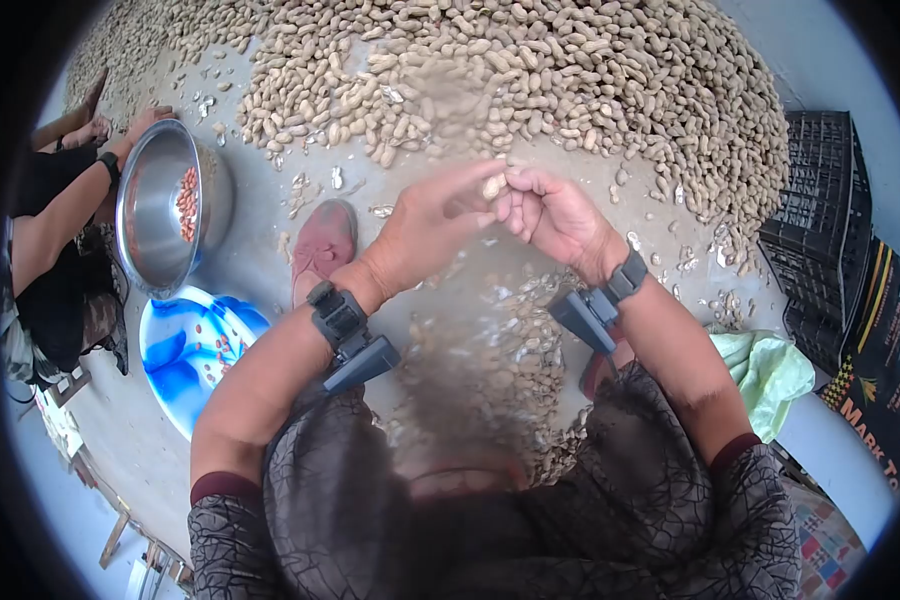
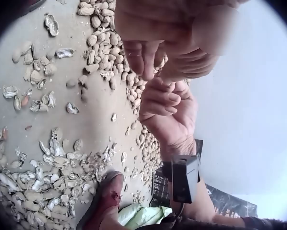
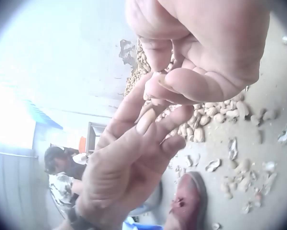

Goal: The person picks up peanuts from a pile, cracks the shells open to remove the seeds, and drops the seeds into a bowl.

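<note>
In the head view both hands meet in front of the body, over the floor. My right hand [image 1: 560, 218] pinches a peanut in its shell [image 1: 493, 186] at the fingertips, its other fingers curled in. My left hand [image 1: 428, 225] comes in from the other side, blurred, fingers rather straight above the peanut and thumb below it. From the right wrist view, the left hand's fingers [image 3: 129, 110] reach up right at the right thumb and forefinger. The left wrist view has the left hand [image 2: 172, 33] hiding most of the peanut.
A big heap of peanuts [image 1: 590, 80] spreads ahead. Broken shells [image 1: 520, 340] lie between the red shoes [image 1: 325, 240]. To the left, another person's hand [image 1: 150, 120] is at a steel bowl [image 1: 220, 185] with red kernels, near a blue-and-white basin [image 1: 160, 350]. Black crates [image 1: 820, 170] stand right.
</note>
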